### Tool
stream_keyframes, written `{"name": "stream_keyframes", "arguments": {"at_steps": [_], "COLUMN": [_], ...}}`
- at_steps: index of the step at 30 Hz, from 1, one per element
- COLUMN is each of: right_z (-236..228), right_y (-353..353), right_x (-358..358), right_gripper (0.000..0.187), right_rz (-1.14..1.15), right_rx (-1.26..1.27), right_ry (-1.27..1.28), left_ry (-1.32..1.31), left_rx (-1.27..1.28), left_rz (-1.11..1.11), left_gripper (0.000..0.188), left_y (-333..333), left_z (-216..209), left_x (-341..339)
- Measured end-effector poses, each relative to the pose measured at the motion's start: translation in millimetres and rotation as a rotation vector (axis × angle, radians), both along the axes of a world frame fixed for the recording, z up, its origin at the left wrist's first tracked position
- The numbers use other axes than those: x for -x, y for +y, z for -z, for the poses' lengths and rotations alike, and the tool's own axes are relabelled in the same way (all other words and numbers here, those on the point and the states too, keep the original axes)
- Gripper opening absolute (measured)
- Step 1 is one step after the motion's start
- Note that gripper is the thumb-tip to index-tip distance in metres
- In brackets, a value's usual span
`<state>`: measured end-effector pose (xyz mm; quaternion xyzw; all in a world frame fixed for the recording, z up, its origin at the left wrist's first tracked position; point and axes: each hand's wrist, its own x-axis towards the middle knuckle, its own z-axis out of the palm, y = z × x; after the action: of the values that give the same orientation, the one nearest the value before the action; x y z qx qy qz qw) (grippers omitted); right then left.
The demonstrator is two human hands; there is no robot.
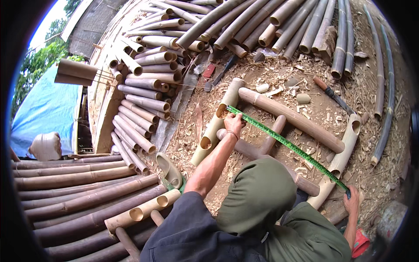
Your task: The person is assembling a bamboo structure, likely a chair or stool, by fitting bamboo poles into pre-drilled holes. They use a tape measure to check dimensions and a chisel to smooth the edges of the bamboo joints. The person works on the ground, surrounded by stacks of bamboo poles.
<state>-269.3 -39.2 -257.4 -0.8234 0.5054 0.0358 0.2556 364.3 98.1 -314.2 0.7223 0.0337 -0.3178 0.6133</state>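
A green tape measure (pixel 283 140) is stretched slantwise over a bamboo frame. My left hand (pixel 236 125) is closed on the tape near its far end, against the frame's left bamboo pole (pixel 212 128), beside one of its cut round holes. Down at the right, my right hand (pixel 352 200) is closed around the tape's small dark case, mostly hidden by the fingers. The tape crosses above the right bamboo pole (pixel 348 146), which also has a cut hole. A thick bamboo crossbar (pixel 290 118) lies between the two poles, with a short bamboo piece (pixel 274 133) below it.
An olive hood (pixel 257 196) covers the lower middle. Stacked bamboo (pixel 142 109) stands left and behind; longer poles (pixel 72 196) fill the lower left beneath a holed bamboo piece (pixel 146 210). A wooden-handled blade (pixel 336 97) lies near the right pole. Shavings cover the dirt floor.
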Motion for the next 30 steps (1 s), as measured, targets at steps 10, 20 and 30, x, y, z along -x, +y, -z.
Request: {"name": "stream_keyframes", "arguments": {"at_steps": [10,20,30], "right_z": [-2.3,14.5,6.4], "right_y": [-33.5,-22.6,-14.9], "right_x": [-31.1,-41.9,-59.9], "right_gripper": [0.042,0.042,0.045], "right_rz": [-0.063,-0.109,-0.059], "right_rx": [0.031,0.004,0.017], "right_ry": [0.189,0.211,0.309], "left_ry": [-0.072,-0.117,-0.227], "left_rx": [-0.164,-0.266,-0.294], "left_rz": [0.231,0.224,0.266], "left_gripper": [0.025,0.038,0.048], "left_y": [-12.0,-3.0,-5.8], "left_z": [58.5,48.5,55.6], "left_x": [107.3,115.5,118.6]}}
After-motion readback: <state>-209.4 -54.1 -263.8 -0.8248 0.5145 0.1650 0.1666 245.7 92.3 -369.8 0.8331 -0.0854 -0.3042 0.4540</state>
